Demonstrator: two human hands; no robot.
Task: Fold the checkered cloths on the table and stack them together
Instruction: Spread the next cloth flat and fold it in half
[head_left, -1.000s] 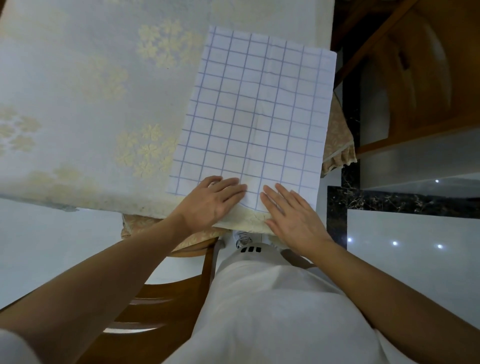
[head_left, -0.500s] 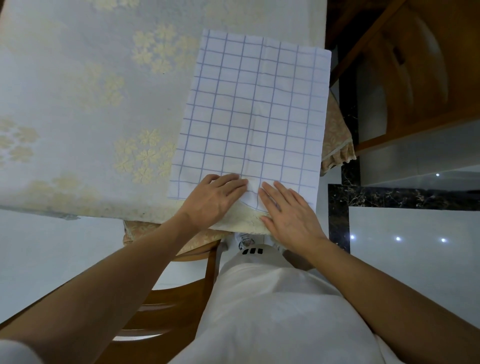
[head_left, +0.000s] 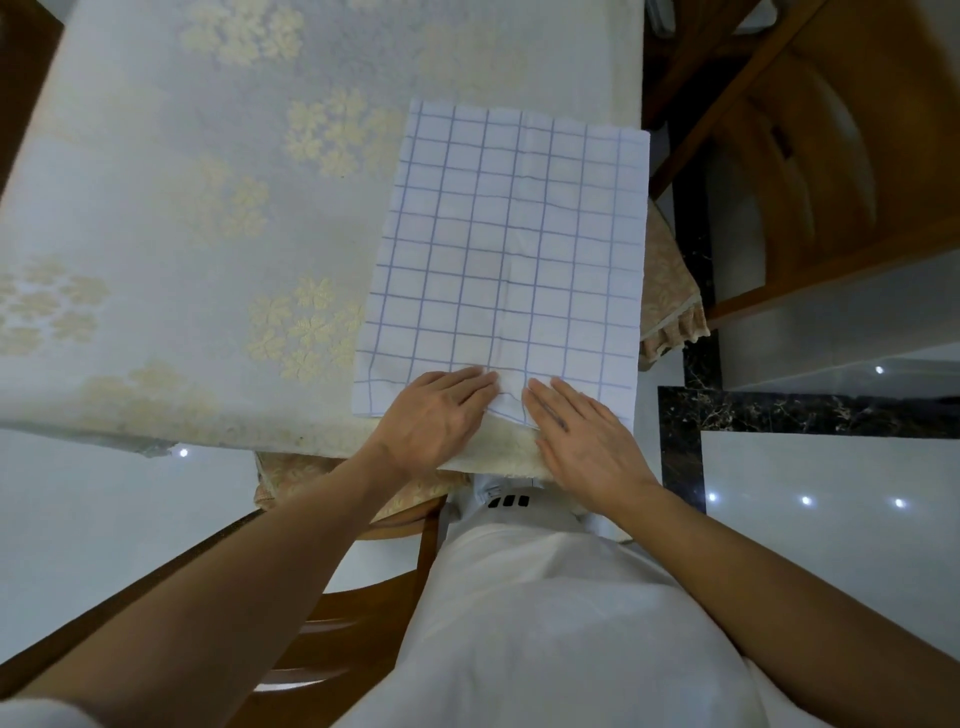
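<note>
A glossy white tiled floor (head_left: 831, 545) with small light reflections lies under everything, and one dark marbled strip (head_left: 800, 410) crosses it at 3 o'clock. Nearest the camera is the person's white top (head_left: 545, 623). At 7 o'clock beneath it shows one wooden chair (head_left: 358, 618).

Two bare hands reach forward to the near edge of the table (head_left: 171, 197), which is covered by a pale tablecloth with yellow flower clusters. The left hand (head_left: 436, 421) lies flat, its fingers straight and pressed together, pointing toward 2 o'clock, with the fingertips on the near hem of the cloth. The right hand (head_left: 584, 441) also lies flat, fingers straight and slightly spread, pointing toward 11 o'clock onto the same hem. The two sets of fingertips are close but apart, and a small pucker of fabric stands between them.

One checkered cloth (head_left: 514, 244), white with thin blue grid lines, lies spread on the table at 12 o'clock from the hands, at the table's right near corner. Its right edge runs along the table's right side, and a faint crease runs down its middle.

At 3 o'clock of the cloth, beige patterned fabric (head_left: 670, 291) with a frilled hem hangs below the table edge. Farther off at 2 o'clock stands a second wooden chair (head_left: 831, 171).
</note>
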